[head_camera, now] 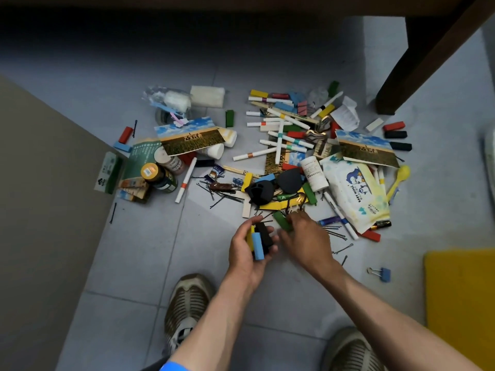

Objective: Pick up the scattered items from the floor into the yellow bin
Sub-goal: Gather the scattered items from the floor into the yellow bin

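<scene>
Scattered items cover the grey tiled floor (139,263): coloured wooden blocks, white markers (278,140), hairpins (222,195), a wet-wipes pack (356,194), postcards (190,137) and small bottles. My left hand (249,253) is cupped palm up and holds a blue block (258,247), a black block (265,234) and a yellow block. My right hand (305,234) reaches to the pile's near edge, its fingers pinching a green block (281,220). The yellow bin (460,295) shows as a yellow corner at the right edge.
A dark wooden table leg (396,84) stands at the back right. A beige panel (40,210) fills the left side. My two shoes (187,303) are planted at the bottom. A blue binder clip (383,273) lies near the bin.
</scene>
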